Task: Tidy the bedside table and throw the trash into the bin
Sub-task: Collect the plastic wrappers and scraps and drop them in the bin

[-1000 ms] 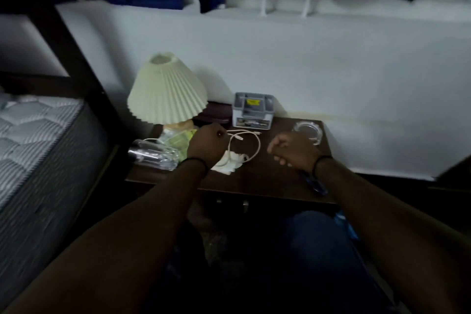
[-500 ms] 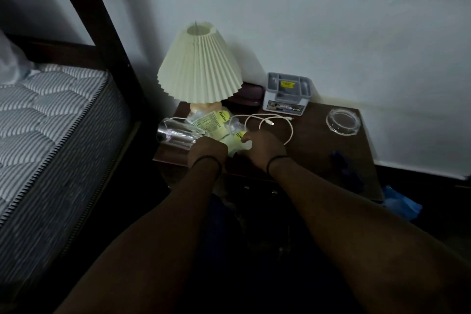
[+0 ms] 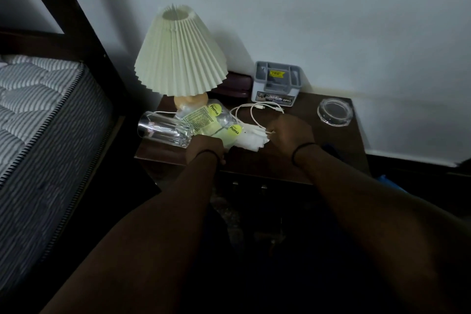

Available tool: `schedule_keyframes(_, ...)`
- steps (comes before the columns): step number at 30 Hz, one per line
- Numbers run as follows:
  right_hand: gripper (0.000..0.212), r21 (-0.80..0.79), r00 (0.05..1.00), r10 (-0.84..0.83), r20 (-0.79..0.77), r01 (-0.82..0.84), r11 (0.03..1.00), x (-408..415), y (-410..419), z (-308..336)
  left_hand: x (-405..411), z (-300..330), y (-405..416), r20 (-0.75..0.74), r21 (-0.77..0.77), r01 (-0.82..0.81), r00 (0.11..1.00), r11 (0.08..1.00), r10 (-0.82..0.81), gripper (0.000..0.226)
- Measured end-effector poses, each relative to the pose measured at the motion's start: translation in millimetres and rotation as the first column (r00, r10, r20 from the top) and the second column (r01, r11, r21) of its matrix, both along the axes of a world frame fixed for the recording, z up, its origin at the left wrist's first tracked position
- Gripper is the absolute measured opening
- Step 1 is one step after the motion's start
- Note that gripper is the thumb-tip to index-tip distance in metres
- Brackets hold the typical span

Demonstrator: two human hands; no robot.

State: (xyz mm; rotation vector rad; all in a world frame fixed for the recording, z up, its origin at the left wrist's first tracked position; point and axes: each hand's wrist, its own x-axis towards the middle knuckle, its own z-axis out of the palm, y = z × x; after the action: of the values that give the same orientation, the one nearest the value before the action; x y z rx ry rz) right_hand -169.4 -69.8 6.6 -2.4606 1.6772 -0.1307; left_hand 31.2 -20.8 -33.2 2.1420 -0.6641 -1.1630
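On the dark wooden bedside table (image 3: 339, 145) lie yellow-green "Premia" wrappers (image 3: 204, 117), a crumpled white tissue (image 3: 251, 140), a white charging cable (image 3: 254, 109) and a clear glass tumbler (image 3: 163, 129) on its side. My left hand (image 3: 206, 148) is curled at the near edge of the wrappers and tissue; what its fingers hold is hidden. My right hand (image 3: 290, 130) pinches the cable just right of the tissue.
A pleated cream lamp (image 3: 179, 56) stands at the table's back left. Behind it are a dark case (image 3: 234, 84) and a grey organiser box (image 3: 276, 84). A clear glass ashtray (image 3: 335, 111) sits at the right. A mattress (image 3: 38, 115) lies to the left.
The view has moved closer and down. My left hand dropped from the cable to the wrappers' near edge. My right hand reached left to the tissue, then drew back right, gripping the cable.
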Motion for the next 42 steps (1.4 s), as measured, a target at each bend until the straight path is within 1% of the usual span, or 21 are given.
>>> schedule_keyframes(4, 0.018, 0.052, 0.997, -0.065, 0.028, 0.064, 0.997, -16.5, 5.0, -9.1, -3.1, 7.3, 4.9, 0.018, -0.035, -0.037, 0.999, 0.999, 0.037, 0.022)
schedule_keyframes(7, 0.03, 0.139, 0.989, -0.081, 0.128, 0.063, 0.988, -20.2, 9.5, -14.9, -2.7, 11.2, 3.7, 0.015, -0.044, -0.038, 0.999, 0.998, 0.039, 0.027)
schedule_keyframes(9, 0.035, 0.148, 0.979, -0.082, 0.185, 0.054, 0.988, -17.9, 13.2, -14.5, -2.9, 11.4, 3.4, -0.004, -0.042, -0.047, 0.999, 0.998, 0.047, 0.028)
schedule_keyframes(12, 0.044, -0.001, 0.975, -0.041, 0.219, 0.043, 0.999, -7.1, 19.0, -11.8, -3.9, 10.6, 4.2, -0.011, -0.058, -0.052, 0.999, 0.997, 0.051, 0.026)
schedule_keyframes(13, 0.048, -0.052, 0.971, 0.002, 0.238, 0.011, 0.999, -0.8, 22.2, -11.7, -4.7, 11.8, 4.6, -0.022, -0.068, -0.054, 0.998, 0.996, 0.053, 0.027)
schedule_keyframes(15, 0.046, -0.111, 0.958, 0.106, 0.268, -0.078, 0.991, 15.7, 28.6, -14.0, -6.6, 17.4, 4.3, -0.006, -0.105, -0.052, 0.999, 0.993, 0.051, 0.035)
schedule_keyframes(17, 0.041, -0.109, 0.947, 0.159, 0.278, -0.134, 0.985, 35.1, 33.0, -16.8, -4.2, 22.4, 3.2, 0.106, -0.113, -0.021, 0.994, 0.993, 0.033, 0.044)
schedule_keyframes(18, 0.04, -0.103, 0.946, 0.167, 0.278, -0.143, 0.984, 43.8, 33.8, -18.8, -1.4, 24.2, 3.8, 0.166, -0.114, -0.012, 0.986, 0.993, 0.031, 0.043)
schedule_keyframes(19, 0.04, -0.1, 0.95, 0.171, 0.262, -0.15, 0.984, 51.4, 34.1, -21.2, 2.0, 26.8, 5.5, 0.202, -0.109, -0.008, 0.979, 0.994, 0.03, 0.04)
schedule_keyframes(21, 0.038, -0.108, 0.969, 0.189, 0.157, -0.173, 0.979, 62.2, 32.4, -26.0, 12.0, 22.5, 5.1, 0.203, -0.105, 0.018, 0.979, 0.994, 0.003, 0.039)
schedule_keyframes(23, 0.03, -0.133, 0.98, 0.197, 0.019, -0.192, 0.972, 69.9, 29.0, -29.1, 23.0, 9.6, 2.2, 0.162, -0.087, 0.019, 0.987, 0.996, -0.005, 0.048)
schedule_keyframes(25, 0.024, -0.152, 0.983, 0.184, -0.03, -0.186, 0.971, 75.8, 26.6, -28.9, 34.9, -13.0, -6.2, 0.165, -0.099, 0.005, 0.986, 0.995, 0.012, 0.061)
schedule_keyframes(27, 0.02, -0.167, 0.988, 0.153, 0.012, -0.149, 0.975, 79.7, 25.3, -25.2, 28.4, 9.9, 1.5, 0.187, -0.134, -0.008, 0.982, 0.991, 0.033, 0.066)
schedule_keyframes(29, 0.015, -0.18, 0.982, 0.117, 0.145, -0.09, 0.98, 81.5, 22.8, -20.8, 22.4, 22.6, 4.3, 0.234, -0.129, 0.023, 0.972, 0.991, 0.008, 0.052)
schedule_keyframes(30, 0.013, -0.161, 0.97, 0.09, 0.227, -0.054, 0.985, 82.2, 21.5, -18.1, 21.6, 23.1, 4.2, 0.251, -0.133, 0.032, 0.968, 0.991, 0.002, 0.047)
schedule_keyframes(32, 0.013, -0.103, 0.942, 0.04, 0.332, -0.006, 0.995, 82.7, 17.9, -11.9, 22.5, 19.1, 4.6, 0.211, -0.156, 0.013, 0.977, 0.988, 0.02, 0.054)
schedule_keyframes(33, 0.013, -0.088, 0.935, 0.035, 0.354, -0.004, 0.996, 82.0, 16.1, -8.7, 23.8, 14.3, 4.6, 0.195, -0.164, -0.006, 0.98, 0.986, 0.038, 0.057)
schedule_keyframes(35, 0.013, -0.082, 0.926, 0.053, 0.373, -0.024, 0.996, 79.6, 13.0, -4.2, 33.9, -10.0, -2.5, 0.183, -0.165, -0.039, 0.981, 0.986, 0.069, 0.056)
schedule_keyframes(38, 0.014, -0.087, 0.934, 0.072, 0.35, -0.044, 0.995, 74.3, 10.4, -2.2, 44.7, -28.5, -6.6, 0.172, -0.161, -0.076, 0.98, 0.984, 0.104, 0.055)
schedule_keyframes(40, 0.012, -0.071, 0.938, 0.044, 0.343, -0.021, 0.997, 71.1, 8.5, -4.2, 44.2, -18.9, -2.4, 0.187, -0.155, -0.087, 0.976, 0.984, 0.115, 0.059)
schedule_keyframes(42, 0.011, -0.059, 0.937, 0.024, 0.348, -0.004, 0.998, 67.6, 7.9, -5.9, 37.8, 5.5, 7.9, 0.221, -0.155, -0.105, 0.965, 0.982, 0.138, 0.059)
